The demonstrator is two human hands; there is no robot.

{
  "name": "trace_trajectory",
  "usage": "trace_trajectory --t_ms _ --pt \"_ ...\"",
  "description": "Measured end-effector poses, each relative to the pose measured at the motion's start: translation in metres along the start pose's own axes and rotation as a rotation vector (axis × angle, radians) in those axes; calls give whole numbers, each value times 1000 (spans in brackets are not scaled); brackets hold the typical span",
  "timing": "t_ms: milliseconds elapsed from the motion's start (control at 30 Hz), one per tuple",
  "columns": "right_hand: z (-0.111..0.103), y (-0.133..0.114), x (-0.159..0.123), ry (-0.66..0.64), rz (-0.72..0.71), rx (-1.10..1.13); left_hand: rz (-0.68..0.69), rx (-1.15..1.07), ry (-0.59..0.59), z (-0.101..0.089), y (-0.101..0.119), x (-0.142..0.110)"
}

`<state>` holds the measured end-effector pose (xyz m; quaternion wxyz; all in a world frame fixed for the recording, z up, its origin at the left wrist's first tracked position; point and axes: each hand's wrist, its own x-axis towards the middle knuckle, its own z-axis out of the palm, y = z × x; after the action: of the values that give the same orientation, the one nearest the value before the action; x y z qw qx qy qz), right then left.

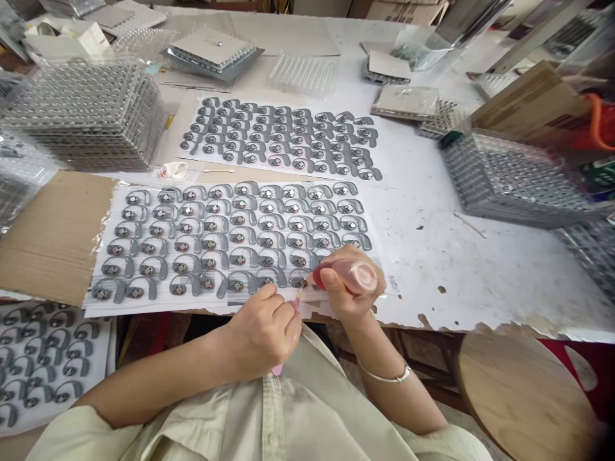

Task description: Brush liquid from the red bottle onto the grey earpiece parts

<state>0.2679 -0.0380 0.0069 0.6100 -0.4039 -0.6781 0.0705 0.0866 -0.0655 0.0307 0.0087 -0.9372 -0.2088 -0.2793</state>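
My left hand [271, 330] is closed around a thin pink-handled tool [277, 370] whose yellowish tip points up and away from me; I cannot make out its exact kind. Wrapped in my right hand [358, 291] is a small translucent pinkish squeeze bottle [358, 274], tilted with its nozzle toward the left. Nozzle and tool tip come close together at a grey hook-shaped part [300, 280] in the nearest row. Rows of the same grey parts [240, 218], each with a round metallic centre, lie on a white sheet [158, 306]. My right hand covers part of the sheet's right corner.
Behind lies a second sheet of grey parts [278, 131]. Stacked clear trays [96, 109] rise at the back left, more trays [519, 179] at the right. A cotton swab [471, 225] lies on the white table [423, 269]. A round wooden stool [523, 397] stands at lower right.
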Motion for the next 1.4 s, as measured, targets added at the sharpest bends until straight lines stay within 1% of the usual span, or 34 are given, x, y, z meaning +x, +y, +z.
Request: trace_trajectory --t_ms 133,400,833,1033,1100,1233,1400 --pt "0 0 0 -1 3 -9 6 4 -27 0 0 -2" --pt "-1 -1 0 -8 3 -30 -2 -7 2 -1 0 2" --pt "-7 3 -3 -7 14 -16 -23 -29 -8 0 -1 1" --pt "-5 1 -1 -5 -37 -6 -24 -71 -12 -2 -3 0" --pt "-6 2 -4 16 -44 0 -39 -86 -22 -2 -3 -1" --pt "-9 4 -8 65 -11 12 -70 -126 -44 -2 -4 -3" --pt "-8 1 -6 18 -14 0 -78 -155 -43 -1 -6 -5"
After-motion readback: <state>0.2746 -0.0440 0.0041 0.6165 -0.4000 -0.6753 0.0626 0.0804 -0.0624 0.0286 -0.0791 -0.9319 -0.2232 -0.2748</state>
